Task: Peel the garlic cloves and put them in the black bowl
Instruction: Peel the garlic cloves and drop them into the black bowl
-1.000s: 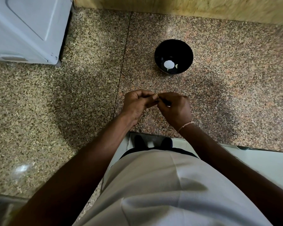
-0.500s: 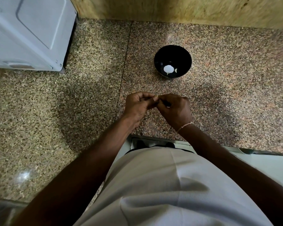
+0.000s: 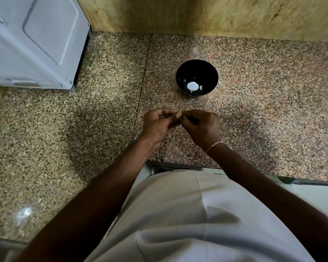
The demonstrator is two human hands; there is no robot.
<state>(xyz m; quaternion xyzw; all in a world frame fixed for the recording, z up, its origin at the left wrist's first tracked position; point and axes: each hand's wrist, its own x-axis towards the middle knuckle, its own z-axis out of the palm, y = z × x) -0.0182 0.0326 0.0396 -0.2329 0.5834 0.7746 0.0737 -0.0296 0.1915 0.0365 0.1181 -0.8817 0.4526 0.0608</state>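
Note:
The black bowl (image 3: 197,77) stands on the speckled granite counter (image 3: 102,120), a little beyond my hands. A few pale garlic pieces (image 3: 201,87) lie in its bottom beside a bright reflection. My left hand (image 3: 160,123) and my right hand (image 3: 202,127) meet fingertip to fingertip above the counter, just in front of the bowl. Both pinch a small garlic clove (image 3: 179,112), of which only a pale sliver shows between the fingers. A dark slim thing (image 3: 194,121) lies under the fingers of my right hand; I cannot tell what it is.
A white appliance (image 3: 34,40) stands at the back left of the counter. A wooden wall panel (image 3: 216,14) runs along the back. The counter's front edge (image 3: 254,173) passes under my arms, with my pale shirt (image 3: 187,214) below.
The view has tilted upward, so the bowl and appliance sit lower in frame. My hands stay joined on the clove with only slight finger movement.

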